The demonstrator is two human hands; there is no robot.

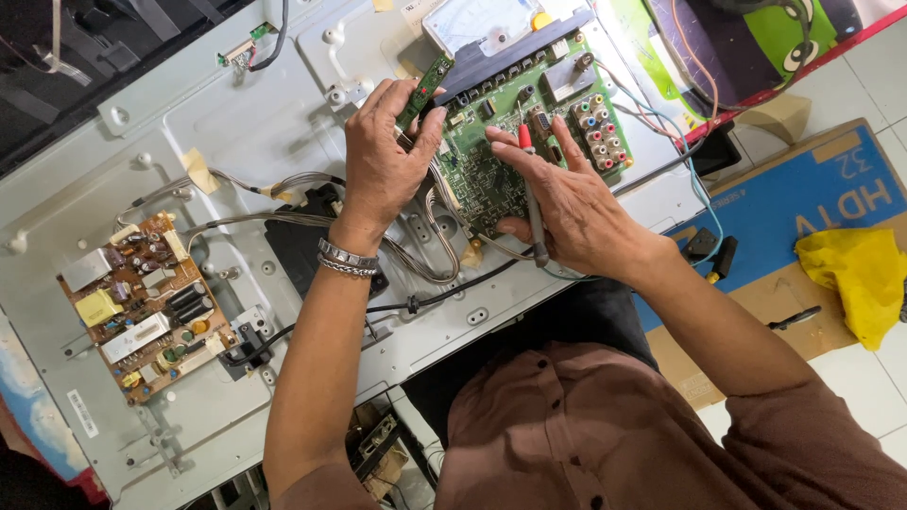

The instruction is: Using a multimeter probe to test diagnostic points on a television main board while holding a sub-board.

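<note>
Broadly, a grey sheet-metal back panel of a flat television point(283, 123) fills the view, with a brown power board with yellow and black parts point(142, 302) at its left. Near the top sits a green main circuit board with coloured round sockets point(529, 123). Over its left edge, the left hand point(383, 161) pinches a narrow green strip board point(423, 90). The right hand point(576, 208), resting on the main board, clamps a red-and-black test probe point(531, 189).

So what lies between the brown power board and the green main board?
In the head view, grey ribbon cables and the left hand lie between the brown power board and the green main board.
</note>
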